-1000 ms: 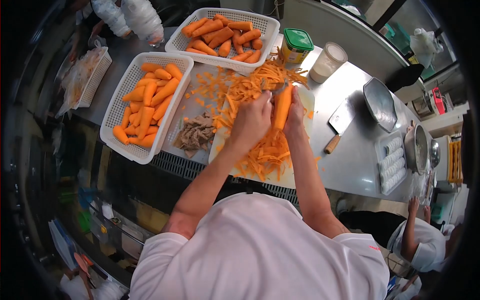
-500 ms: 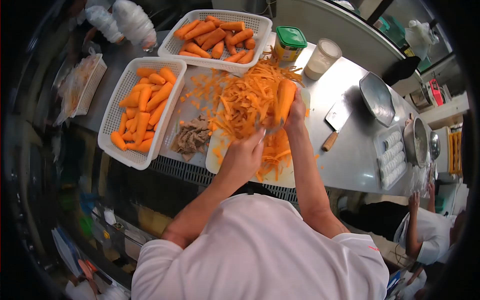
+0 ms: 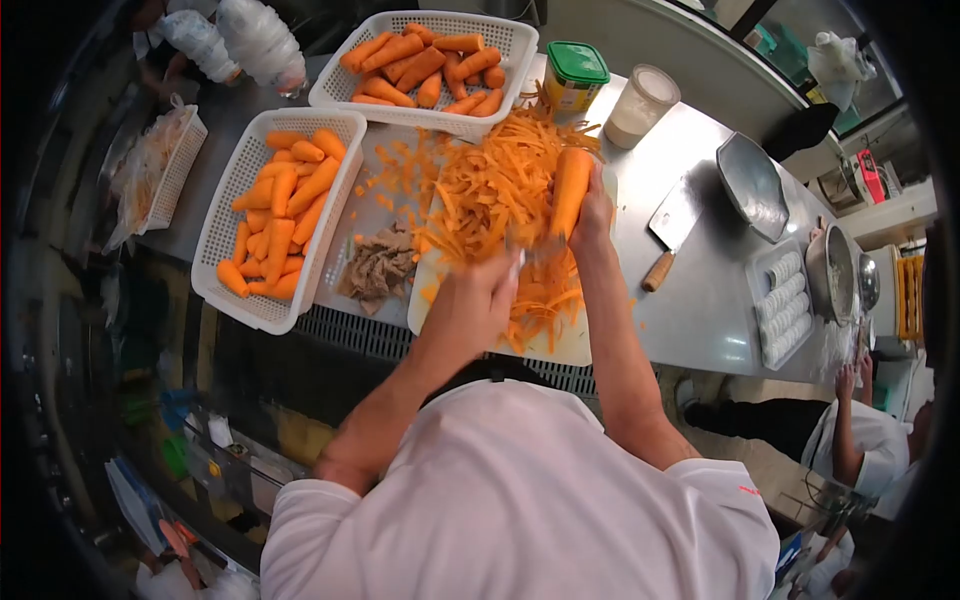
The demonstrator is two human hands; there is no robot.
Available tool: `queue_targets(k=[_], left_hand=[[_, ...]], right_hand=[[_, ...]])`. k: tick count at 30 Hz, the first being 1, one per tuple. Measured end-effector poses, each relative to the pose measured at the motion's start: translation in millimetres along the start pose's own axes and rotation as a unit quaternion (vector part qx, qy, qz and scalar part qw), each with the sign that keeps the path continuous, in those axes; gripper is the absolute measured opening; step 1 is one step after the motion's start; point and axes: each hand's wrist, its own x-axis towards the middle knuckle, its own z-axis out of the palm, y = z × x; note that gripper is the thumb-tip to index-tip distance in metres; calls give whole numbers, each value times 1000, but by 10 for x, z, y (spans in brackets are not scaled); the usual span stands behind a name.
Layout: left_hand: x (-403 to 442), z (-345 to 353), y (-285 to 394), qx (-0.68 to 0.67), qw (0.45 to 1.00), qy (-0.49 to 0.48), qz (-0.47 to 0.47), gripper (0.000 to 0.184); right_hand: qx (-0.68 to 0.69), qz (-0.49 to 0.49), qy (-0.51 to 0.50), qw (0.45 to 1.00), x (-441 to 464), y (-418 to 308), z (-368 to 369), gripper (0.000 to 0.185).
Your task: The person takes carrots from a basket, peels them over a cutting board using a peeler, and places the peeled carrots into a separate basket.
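My right hand is wrapped round a thick carrot, held at a tilt above a heap of carrot peelings. My left hand is closed on a peeler, smeared by motion, with its head near the carrot's lower end. Whether the blade touches the carrot I cannot tell. Under the peelings lies a white cutting board, mostly covered. Left of the board sits a crumpled brown cloth.
Smooth carrots fill a white basket at left; rougher carrots fill another basket behind. A green-lidded tub, a jar, a cleaver, a metal tray and a tray of white rolls surround the board. Another person stands at right.
My left hand has drawn the peeler slightly back toward my body and left. The carrot stays in my right hand, turned a little more upright. The whole view has shifted slightly.
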Motion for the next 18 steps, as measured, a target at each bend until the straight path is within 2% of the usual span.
queue_targets(k=[1, 2, 4, 7, 8, 10, 11, 13, 14, 16, 18], left_hand=[[161, -35, 67, -2, 998, 53, -14, 30], [382, -10, 11, -2, 998, 58, -13, 30], [728, 72, -123, 9, 988, 137, 66, 31], [351, 223, -105, 88, 991, 86, 52, 31], [154, 197, -120, 89, 991, 81, 57, 31], [-170, 31, -153, 20, 998, -28, 54, 31], [-130, 41, -126, 17, 998, -32, 50, 31], [170, -41, 61, 2, 999, 43, -25, 30], [391, -15, 12, 3, 998, 50, -26, 30], [737, 72, -91, 9, 993, 106, 41, 31], [514, 145, -85, 34, 995, 93, 33, 31]], right_hand=[[-2, 3, -3, 1000, -46, 34, 71, 52], [0, -11, 12, 1000, -120, 65, 199, 53], [0, -25, 26, 999, -160, 111, 282, 55], [21, -30, 28, 999, -79, 103, 285, 56], [19, -36, 39, 998, -59, 56, 250, 54], [17, -45, 57, 997, -22, -29, 136, 52], [29, -41, 27, 998, -22, -29, 83, 52], [39, -28, -12, 999, -82, 34, 110, 53], [30, -23, -8, 999, -146, 41, 193, 54], [19, -17, -6, 1000, -183, 72, 294, 55], [35, -13, 1, 999, -152, 94, 335, 55]])
